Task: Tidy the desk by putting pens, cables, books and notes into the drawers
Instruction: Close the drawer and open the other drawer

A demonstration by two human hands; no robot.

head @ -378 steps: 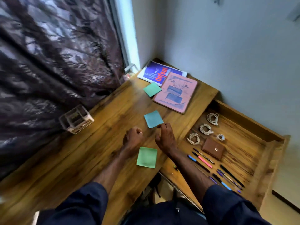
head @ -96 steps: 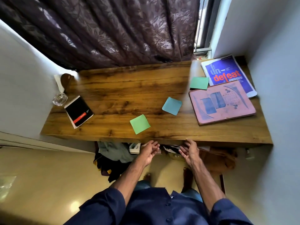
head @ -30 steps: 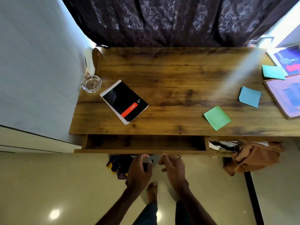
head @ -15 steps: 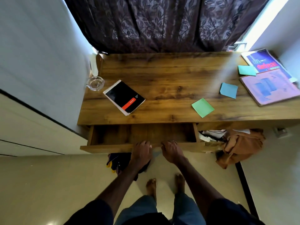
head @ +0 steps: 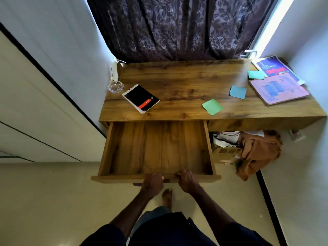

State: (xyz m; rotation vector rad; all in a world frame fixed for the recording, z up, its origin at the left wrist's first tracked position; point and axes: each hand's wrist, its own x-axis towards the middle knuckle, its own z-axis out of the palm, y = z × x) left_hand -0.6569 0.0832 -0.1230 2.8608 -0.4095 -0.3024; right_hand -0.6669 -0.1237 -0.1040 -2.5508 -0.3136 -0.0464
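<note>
Left hand (head: pixel 153 181) and right hand (head: pixel 188 181) each gripped the near front rim of the open drawer (head: pixel 115 178), fingers curled over it.

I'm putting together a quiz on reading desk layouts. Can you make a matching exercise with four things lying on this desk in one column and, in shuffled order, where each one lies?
Things
1. black notepad
2. green sticky note
3. pink book
4. glass dish

Places
A. right end of the desk, beside the blue book
B. far left edge of the desk
C. near the front edge, about mid-desk
D. left part, just right of the glass dish

Pairs: 1-D, 2-C, 3-A, 4-B
</note>
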